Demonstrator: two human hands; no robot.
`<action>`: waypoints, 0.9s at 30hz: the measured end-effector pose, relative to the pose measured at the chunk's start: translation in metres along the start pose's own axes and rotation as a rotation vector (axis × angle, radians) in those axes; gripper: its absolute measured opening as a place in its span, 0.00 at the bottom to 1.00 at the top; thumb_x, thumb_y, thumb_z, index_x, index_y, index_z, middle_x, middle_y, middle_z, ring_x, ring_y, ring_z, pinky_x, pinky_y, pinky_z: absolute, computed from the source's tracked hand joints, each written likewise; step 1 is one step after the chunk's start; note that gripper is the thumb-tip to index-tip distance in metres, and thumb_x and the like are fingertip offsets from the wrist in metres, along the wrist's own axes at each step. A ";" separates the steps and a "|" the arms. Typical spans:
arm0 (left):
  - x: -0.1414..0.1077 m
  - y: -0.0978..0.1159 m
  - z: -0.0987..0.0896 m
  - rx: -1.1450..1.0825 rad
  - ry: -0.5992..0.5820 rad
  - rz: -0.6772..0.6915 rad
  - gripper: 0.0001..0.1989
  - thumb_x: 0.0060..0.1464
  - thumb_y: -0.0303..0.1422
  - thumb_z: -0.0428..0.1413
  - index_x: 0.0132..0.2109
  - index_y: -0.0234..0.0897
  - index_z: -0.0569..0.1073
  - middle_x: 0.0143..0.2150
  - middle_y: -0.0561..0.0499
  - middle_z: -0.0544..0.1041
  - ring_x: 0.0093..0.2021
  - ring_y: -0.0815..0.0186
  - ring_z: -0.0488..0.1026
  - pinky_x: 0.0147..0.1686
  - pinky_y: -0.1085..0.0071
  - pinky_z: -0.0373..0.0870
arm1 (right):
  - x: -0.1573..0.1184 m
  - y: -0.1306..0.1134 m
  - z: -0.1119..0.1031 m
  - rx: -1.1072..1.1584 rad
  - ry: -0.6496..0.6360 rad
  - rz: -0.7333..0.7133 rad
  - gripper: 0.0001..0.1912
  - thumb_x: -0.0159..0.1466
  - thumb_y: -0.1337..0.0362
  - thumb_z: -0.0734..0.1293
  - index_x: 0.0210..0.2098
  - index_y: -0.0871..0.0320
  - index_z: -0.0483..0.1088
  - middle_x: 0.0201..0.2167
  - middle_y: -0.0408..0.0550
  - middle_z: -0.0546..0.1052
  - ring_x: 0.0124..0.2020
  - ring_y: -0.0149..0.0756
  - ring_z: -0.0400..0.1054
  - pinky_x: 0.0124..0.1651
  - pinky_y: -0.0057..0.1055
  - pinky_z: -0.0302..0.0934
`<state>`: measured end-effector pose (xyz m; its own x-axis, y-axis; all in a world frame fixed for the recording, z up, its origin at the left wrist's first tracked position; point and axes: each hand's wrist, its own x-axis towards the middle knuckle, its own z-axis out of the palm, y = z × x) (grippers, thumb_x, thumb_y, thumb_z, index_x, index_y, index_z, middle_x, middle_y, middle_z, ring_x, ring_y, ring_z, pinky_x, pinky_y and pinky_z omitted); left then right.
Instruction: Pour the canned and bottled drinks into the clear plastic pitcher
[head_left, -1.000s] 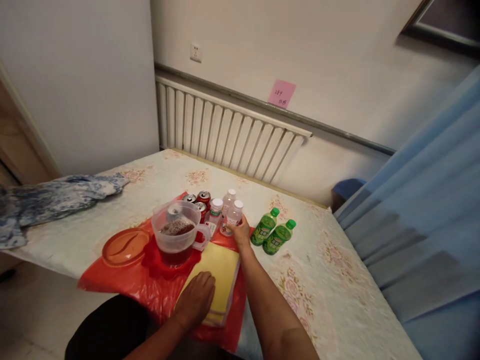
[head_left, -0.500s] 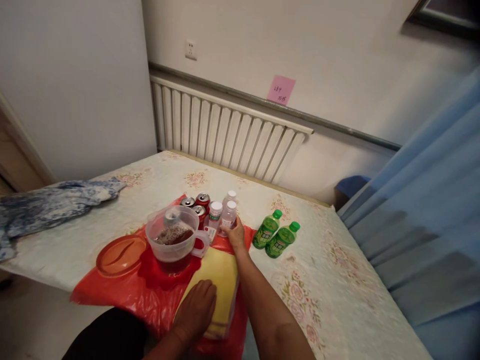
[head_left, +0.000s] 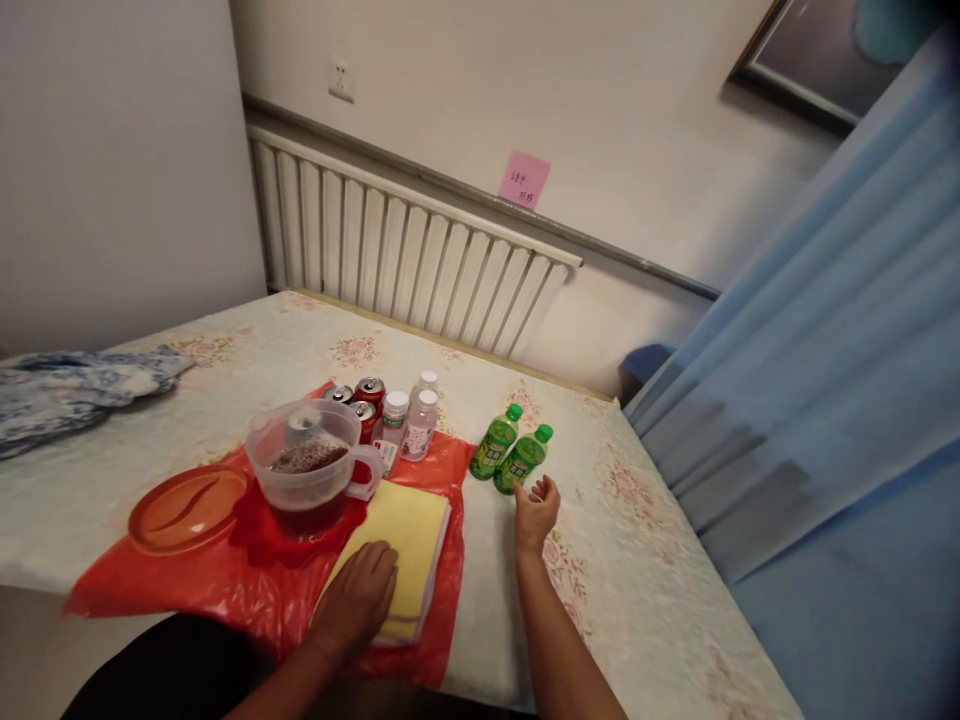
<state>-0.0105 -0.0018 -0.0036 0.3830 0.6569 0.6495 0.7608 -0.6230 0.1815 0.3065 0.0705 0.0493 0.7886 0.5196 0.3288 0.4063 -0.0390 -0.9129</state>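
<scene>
The yellow book (head_left: 405,545) is the landmark. The nearer green bottle (head_left: 524,459) stands upright past its far right corner, with the farther green bottle (head_left: 493,448) close on its left side; both have their long axis vertical, caps up, on the tabletop (head_left: 637,560). The right hand (head_left: 537,516) is out to the right of the book, just short of the nearer green bottle, so that bottle lies straight beyond the grip and slightly toward the book's side. The thumb is close by the bottle's base; whether it touches cannot be told. This grip is released: fingers half curled, thumb apart, nothing between them. The right hand is much the closer of the two to both green bottles; the left hand (head_left: 361,590) lies palm down on the book's near left part, grasping nothing that shows.

Against the frame half a second ago, the right hand has left the clear bottle (head_left: 418,430), which now stands free beyond the book's far edge, beside the white-capped bottle (head_left: 391,430). The hand has swung rightward, away from the book, toward the green pair. The left hand has stayed on the book. The measuring jug (head_left: 274,465) remains left of the book's far end, and the view has turned somewhat, shifting everything leftward.
</scene>
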 end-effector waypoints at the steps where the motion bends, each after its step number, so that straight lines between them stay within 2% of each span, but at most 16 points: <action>1: 0.000 0.000 0.000 0.001 -0.009 -0.004 0.09 0.65 0.27 0.48 0.45 0.38 0.73 0.44 0.46 0.77 0.47 0.58 0.73 0.49 0.60 0.71 | 0.011 0.000 -0.003 -0.003 -0.018 -0.004 0.40 0.48 0.52 0.74 0.56 0.63 0.66 0.53 0.63 0.74 0.49 0.50 0.72 0.51 0.42 0.69; 4: 0.001 -0.001 0.000 0.000 -0.042 -0.024 0.09 0.66 0.28 0.48 0.44 0.39 0.73 0.44 0.46 0.77 0.46 0.58 0.73 0.48 0.60 0.70 | 0.036 -0.004 0.001 -0.006 -0.117 -0.017 0.42 0.42 0.55 0.76 0.55 0.61 0.67 0.54 0.61 0.76 0.50 0.49 0.74 0.49 0.39 0.69; 7: 0.002 0.001 -0.002 -0.011 -0.078 -0.050 0.09 0.66 0.28 0.48 0.44 0.39 0.73 0.44 0.45 0.77 0.47 0.57 0.73 0.48 0.60 0.70 | 0.049 -0.010 0.014 -0.021 -0.203 -0.011 0.34 0.41 0.55 0.75 0.46 0.59 0.72 0.43 0.52 0.82 0.43 0.46 0.77 0.45 0.37 0.70; 10: 0.005 0.003 -0.005 -0.040 -0.128 -0.083 0.11 0.66 0.28 0.47 0.43 0.39 0.74 0.44 0.45 0.77 0.47 0.57 0.73 0.49 0.59 0.70 | 0.048 -0.014 0.022 -0.065 -0.213 0.009 0.27 0.41 0.53 0.75 0.38 0.58 0.73 0.35 0.52 0.82 0.38 0.49 0.77 0.42 0.38 0.70; 15: 0.010 0.003 -0.011 -0.114 -0.217 -0.140 0.12 0.65 0.28 0.45 0.40 0.39 0.74 0.41 0.45 0.77 0.45 0.56 0.73 0.50 0.58 0.70 | 0.023 -0.025 0.013 -0.109 -0.219 -0.032 0.26 0.42 0.53 0.75 0.38 0.60 0.73 0.38 0.58 0.82 0.41 0.52 0.77 0.45 0.42 0.70; 19: 0.022 0.005 -0.014 -0.225 -0.255 -0.243 0.12 0.64 0.31 0.46 0.40 0.39 0.74 0.40 0.44 0.76 0.44 0.56 0.74 0.50 0.58 0.71 | -0.010 -0.036 -0.011 -0.100 -0.306 -0.140 0.27 0.43 0.55 0.75 0.42 0.58 0.74 0.41 0.53 0.82 0.42 0.49 0.76 0.48 0.40 0.70; 21: 0.036 0.012 -0.017 -0.325 -0.213 -0.356 0.12 0.62 0.32 0.47 0.45 0.37 0.74 0.43 0.43 0.77 0.46 0.56 0.75 0.50 0.58 0.72 | -0.028 -0.043 -0.025 -0.090 -0.376 -0.264 0.27 0.46 0.56 0.74 0.45 0.58 0.74 0.42 0.52 0.81 0.43 0.47 0.76 0.49 0.40 0.70; 23: 0.054 0.024 -0.026 -0.426 -0.122 -0.458 0.16 0.61 0.33 0.49 0.53 0.35 0.71 0.47 0.42 0.77 0.44 0.57 0.76 0.48 0.59 0.74 | -0.043 -0.051 -0.038 -0.085 -0.441 -0.414 0.27 0.50 0.59 0.72 0.49 0.58 0.73 0.44 0.53 0.80 0.45 0.46 0.75 0.50 0.40 0.70; 25: 0.074 0.039 -0.041 -0.526 -0.047 -0.463 0.23 0.60 0.34 0.51 0.61 0.33 0.66 0.49 0.41 0.75 0.38 0.60 0.76 0.46 0.59 0.75 | -0.056 -0.059 -0.049 -0.083 -0.497 -0.543 0.26 0.52 0.62 0.71 0.51 0.59 0.72 0.45 0.53 0.79 0.47 0.46 0.74 0.52 0.41 0.69; 27: 0.092 0.052 -0.060 -0.607 -0.004 -0.404 0.28 0.60 0.34 0.52 0.66 0.34 0.61 0.53 0.41 0.74 0.36 0.63 0.75 0.46 0.60 0.75 | -0.066 -0.068 -0.058 -0.080 -0.564 -0.648 0.25 0.53 0.64 0.69 0.51 0.59 0.72 0.45 0.53 0.78 0.47 0.46 0.74 0.53 0.42 0.69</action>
<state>0.0329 0.0003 0.1098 0.1359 0.8862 0.4428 0.4194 -0.4564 0.7847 0.2535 -0.0109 0.1040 0.0519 0.8053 0.5906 0.7448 0.3628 -0.5601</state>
